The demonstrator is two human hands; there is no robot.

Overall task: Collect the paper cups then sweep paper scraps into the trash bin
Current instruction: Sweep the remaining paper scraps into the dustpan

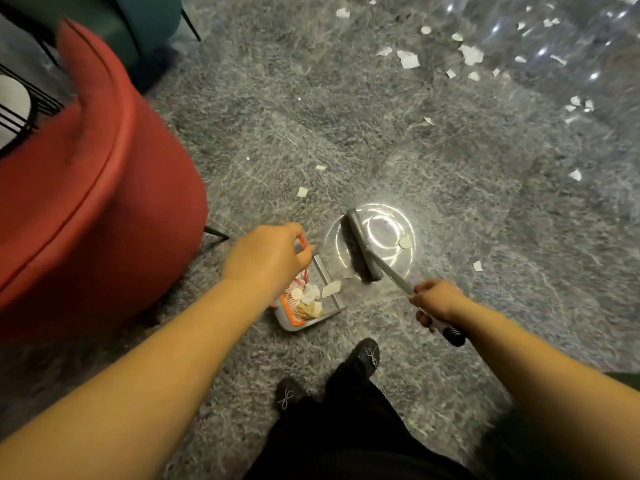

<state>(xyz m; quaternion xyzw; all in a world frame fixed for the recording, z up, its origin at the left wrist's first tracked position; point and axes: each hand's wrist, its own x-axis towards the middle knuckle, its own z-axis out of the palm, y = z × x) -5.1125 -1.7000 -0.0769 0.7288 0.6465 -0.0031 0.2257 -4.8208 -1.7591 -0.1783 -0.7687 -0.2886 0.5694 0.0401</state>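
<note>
Now, L hand [268, 258] fingers pinch 1 dustpan [313, 306], R hand [437, 299] grips 1 broom [363, 251].

The left hand [268, 259] covers the upper end of the dustpan [311, 299] and most of its orange handle, so the grip on it cannot be made out, and the heap of paper scraps [310, 299] inside is too jumbled to tell piece from piece. The broom handle [398, 278] vanishes inside the right hand [434, 301], and the bristles under the broom head [362, 249] are smeared by blur. The red chair [86, 202] is cut off by the left edge, a teal seat [152, 26] by the top edge.
</note>
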